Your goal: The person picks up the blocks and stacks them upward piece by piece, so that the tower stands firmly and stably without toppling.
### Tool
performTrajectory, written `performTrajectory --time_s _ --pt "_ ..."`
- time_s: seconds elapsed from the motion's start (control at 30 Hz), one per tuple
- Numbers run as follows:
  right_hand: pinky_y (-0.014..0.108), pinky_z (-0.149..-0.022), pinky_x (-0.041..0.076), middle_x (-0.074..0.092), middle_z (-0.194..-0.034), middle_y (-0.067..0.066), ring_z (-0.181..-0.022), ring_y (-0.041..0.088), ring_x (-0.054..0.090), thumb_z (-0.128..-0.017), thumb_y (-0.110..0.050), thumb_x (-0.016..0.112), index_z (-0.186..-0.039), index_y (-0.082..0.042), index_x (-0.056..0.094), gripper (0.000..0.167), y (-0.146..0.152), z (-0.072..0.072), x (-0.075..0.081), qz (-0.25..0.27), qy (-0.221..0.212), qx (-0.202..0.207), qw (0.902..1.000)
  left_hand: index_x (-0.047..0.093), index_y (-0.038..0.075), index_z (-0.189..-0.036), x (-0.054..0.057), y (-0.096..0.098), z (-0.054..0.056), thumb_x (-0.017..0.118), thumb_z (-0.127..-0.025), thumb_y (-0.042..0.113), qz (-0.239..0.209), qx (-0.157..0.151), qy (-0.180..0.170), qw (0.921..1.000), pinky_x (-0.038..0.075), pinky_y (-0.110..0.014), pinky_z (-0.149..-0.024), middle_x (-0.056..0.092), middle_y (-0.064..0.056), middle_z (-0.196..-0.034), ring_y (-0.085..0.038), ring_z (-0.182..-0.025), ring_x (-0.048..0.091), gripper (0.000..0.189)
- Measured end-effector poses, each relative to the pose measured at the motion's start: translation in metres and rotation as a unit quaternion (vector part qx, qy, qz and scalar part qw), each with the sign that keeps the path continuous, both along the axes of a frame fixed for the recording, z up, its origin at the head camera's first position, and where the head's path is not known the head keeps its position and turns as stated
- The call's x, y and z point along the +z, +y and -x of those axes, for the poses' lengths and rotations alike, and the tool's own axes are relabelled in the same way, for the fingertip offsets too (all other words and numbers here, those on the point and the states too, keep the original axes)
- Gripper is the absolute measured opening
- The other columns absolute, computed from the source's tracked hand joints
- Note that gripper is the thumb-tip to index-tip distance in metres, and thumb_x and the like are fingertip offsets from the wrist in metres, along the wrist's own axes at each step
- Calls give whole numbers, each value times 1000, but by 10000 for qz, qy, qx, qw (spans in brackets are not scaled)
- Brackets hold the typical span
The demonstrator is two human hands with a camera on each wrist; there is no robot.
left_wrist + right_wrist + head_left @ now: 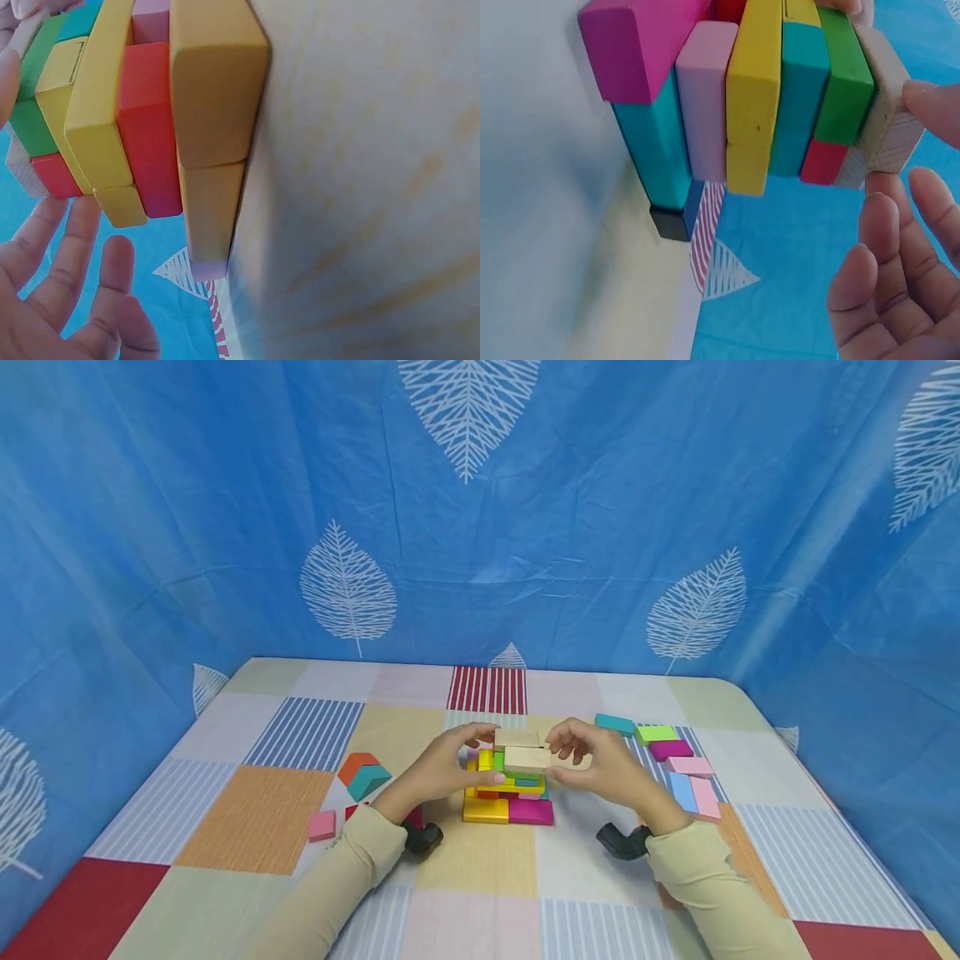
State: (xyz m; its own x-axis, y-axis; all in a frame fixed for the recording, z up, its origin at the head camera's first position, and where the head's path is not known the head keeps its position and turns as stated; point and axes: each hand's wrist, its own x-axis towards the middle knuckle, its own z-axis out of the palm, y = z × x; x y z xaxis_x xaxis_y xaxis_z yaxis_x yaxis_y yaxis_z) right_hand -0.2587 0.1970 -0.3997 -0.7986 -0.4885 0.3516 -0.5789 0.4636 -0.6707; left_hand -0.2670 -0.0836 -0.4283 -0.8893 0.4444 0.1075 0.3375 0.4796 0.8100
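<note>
A stack of coloured blocks (pixel 531 812) stands mid-table, with two plain wooden blocks (pixel 517 738) side by side on top. My right hand (pixel 603 764) pinches the right end of the nearer wooden block (pixel 527 758), thumb on the near side and a fingertip at the far side. Under that block lies a green block (pixel 846 90). At the stack's left side is my left hand (pixel 442 764), thumb toward the front and loosely extended fingers (pixel 69 277) behind. Those fingertips come right up to a red block (pixel 56 175) and the back wooden block (pixel 25 169).
Left of the stack lie orange (pixel 357 767) and teal (pixel 368 782) blocks, a pink block (pixel 322 826) and red ones partly behind my left arm. To the right, teal (pixel 615 724), lime (pixel 656 734), magenta (pixel 670 750), pink and blue blocks form a loose line. A blue curtain (pixel 480 568) hangs behind the table.
</note>
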Motion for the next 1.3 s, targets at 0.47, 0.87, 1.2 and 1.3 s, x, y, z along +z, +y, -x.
performTrajectory --time_s 0.47,0.87,1.2,1.3 --pt "23 -72 57 67 -98 19 -81 19 62 -85 0 90 -128 10 63 52 -5 5 -6 273 -463 -114 9985 55 7 -155 2 3 1 87 -94 28 61 -8 53 10000 53 -60 -108 64 -13 -145 -35 -133 57 72" --pt "23 -71 54 65 -98 21 -82 22 59 -86 0 89 -132 13 65 53 -4 15 -12 494 -980 44 9939 56 7 -155 0 2 3 85 -95 29 11 -34 -8 10000 52 -60 -109 65 -12 -143 -34 -132 56 70" --pt "25 -80 56 68 -106 17 -89 16 62 -97 -4 80 -136 10 65 45 30 12 -3 63 -920 -5 9957 57 7 -154 -1 1 2 86 -94 28 4 79 -24 10000 52 -59 -109 66 -12 -140 -34 -131 57 70" --pt "26 -82 57 71 -109 11 -92 12 63 -101 -5 74 -131 9 69 33 59 7 2 -207 -817 -159 9963 57 7 -154 0 0 1 86 -94 28 -4 91 -3 10000 52 -59 -109 66 -11 -139 -33 -131 57 69"
